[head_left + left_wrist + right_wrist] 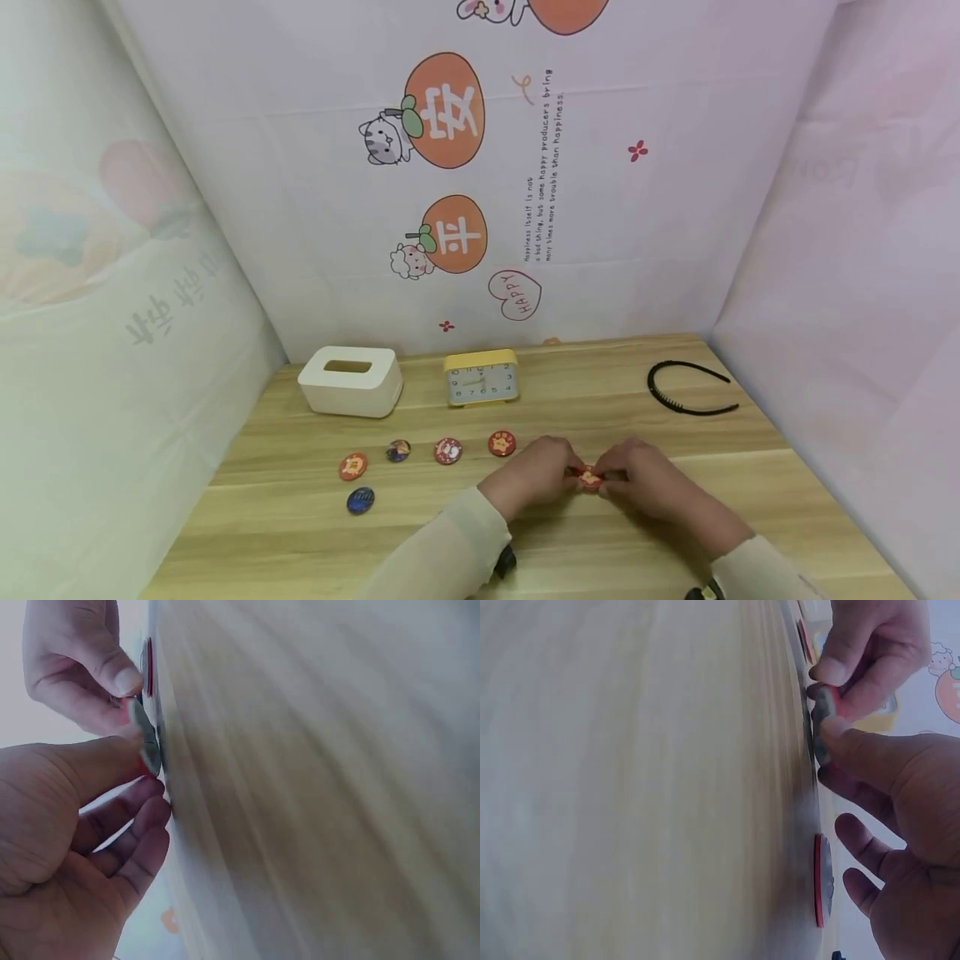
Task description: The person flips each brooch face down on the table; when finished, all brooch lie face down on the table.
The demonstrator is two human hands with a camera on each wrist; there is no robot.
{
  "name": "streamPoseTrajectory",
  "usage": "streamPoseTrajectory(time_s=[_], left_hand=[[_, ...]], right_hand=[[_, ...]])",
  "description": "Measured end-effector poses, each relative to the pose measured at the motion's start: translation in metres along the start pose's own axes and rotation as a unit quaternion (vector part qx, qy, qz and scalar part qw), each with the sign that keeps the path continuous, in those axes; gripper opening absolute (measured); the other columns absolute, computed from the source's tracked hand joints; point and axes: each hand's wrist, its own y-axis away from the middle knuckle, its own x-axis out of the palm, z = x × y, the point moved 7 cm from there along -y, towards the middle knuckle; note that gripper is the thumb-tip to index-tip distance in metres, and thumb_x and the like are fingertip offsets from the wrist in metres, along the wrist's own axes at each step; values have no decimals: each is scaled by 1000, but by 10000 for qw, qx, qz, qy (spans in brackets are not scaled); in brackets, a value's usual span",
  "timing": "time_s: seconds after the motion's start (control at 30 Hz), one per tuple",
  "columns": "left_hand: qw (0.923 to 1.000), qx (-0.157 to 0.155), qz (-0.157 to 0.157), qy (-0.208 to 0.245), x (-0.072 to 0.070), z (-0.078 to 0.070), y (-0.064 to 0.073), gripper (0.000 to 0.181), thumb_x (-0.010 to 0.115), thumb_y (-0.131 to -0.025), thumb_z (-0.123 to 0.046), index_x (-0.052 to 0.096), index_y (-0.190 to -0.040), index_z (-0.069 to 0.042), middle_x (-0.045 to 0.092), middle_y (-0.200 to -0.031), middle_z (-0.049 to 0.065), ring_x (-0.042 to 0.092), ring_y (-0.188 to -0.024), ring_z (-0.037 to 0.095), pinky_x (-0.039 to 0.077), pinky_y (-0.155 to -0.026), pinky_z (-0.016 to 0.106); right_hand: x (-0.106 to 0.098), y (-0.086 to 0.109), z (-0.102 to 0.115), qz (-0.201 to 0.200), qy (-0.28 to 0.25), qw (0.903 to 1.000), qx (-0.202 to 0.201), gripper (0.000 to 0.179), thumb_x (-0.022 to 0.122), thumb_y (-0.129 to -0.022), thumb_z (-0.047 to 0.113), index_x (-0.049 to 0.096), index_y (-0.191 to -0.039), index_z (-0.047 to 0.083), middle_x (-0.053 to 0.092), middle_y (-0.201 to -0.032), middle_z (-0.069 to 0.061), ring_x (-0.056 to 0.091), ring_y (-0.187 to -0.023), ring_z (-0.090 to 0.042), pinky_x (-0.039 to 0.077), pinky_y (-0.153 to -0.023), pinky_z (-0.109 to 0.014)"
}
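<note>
The tabletop [285, 542] looks like smooth, grained wood to me, the tissue box [345, 398] like smooth plastic; the held badge [590, 478] shows a metallic-looking back, and the backdrop [637, 242] is matt, creased cloth.

On the table [270, 542], a tissue box [351, 387] stood at the back left, a clock [482, 382] to its right and a hairband [678, 408] at the far right. Five badges [447, 451] lay before the tissue box and clock; right of them, another badge [590, 477] sat between the left hand [536, 477] and right hand [651, 479]
</note>
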Motion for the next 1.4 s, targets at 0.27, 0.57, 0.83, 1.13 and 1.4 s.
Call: streamPoseTrajectory(time_s=[0.27, 0.57, 0.83, 1.13, 1.4], left_hand=[[9993, 100, -321, 189, -5, 0, 1, 19, 69, -109, -25, 85, -119, -28, 80, -117, -20, 71, -109, -5, 55, -98, 15], [9979, -390, -501, -130, -1, -8, -9, 15, 71, -107, -21, 70, -120, -28, 73, -90, -12, 60, -79, 3, 52, -75, 20], [9982, -455, -370, 99, -1, -14, -13, 13, 81, -99, -18, 79, -110, -23, 76, -95, -15, 63, -85, -1, 52, -80, 17], [9993, -332, -117, 85, 9, -13, -17, 4, 85, -97, -22, 82, -95, -25, 65, -80, -17, 53, -78, 2, 44, -75, 17], [9997, -57, -216, -105, 9, -14, -15, 4, 85, -97, -23, 82, -94, -24, 66, -79, -16, 54, -76, 2, 44, -74, 16]], right_hand=[[-11, 3, -1, -229, -42, 9994, 268, 14, 79, -100, 19, 88, -110, 24, 83, -105, 12, 74, -100, -16, 62, -89, -40], [-6, 4, -19, -403, -447, 9902, 1263, 15, 80, -99, 13, 78, -105, 26, 77, -98, 9, 70, -94, -7, 60, -82, -29], [-8, 6, -19, -278, -316, 9916, 1223, 21, 86, -91, 10, 80, -103, 26, 74, -95, 14, 66, -94, -10, 56, -81, -32], [-3, 9, -15, 76, -256, 9943, 1031, 23, 92, -87, 16, 84, -109, 17, 73, -96, 11, 62, -93, -11, 52, -78, -28], [-2, 9, -15, 70, -132, 9959, 893, 23, 91, -88, 16, 84, -110, 16, 73, -97, 12, 62, -93, -10, 53, -78, -28]])
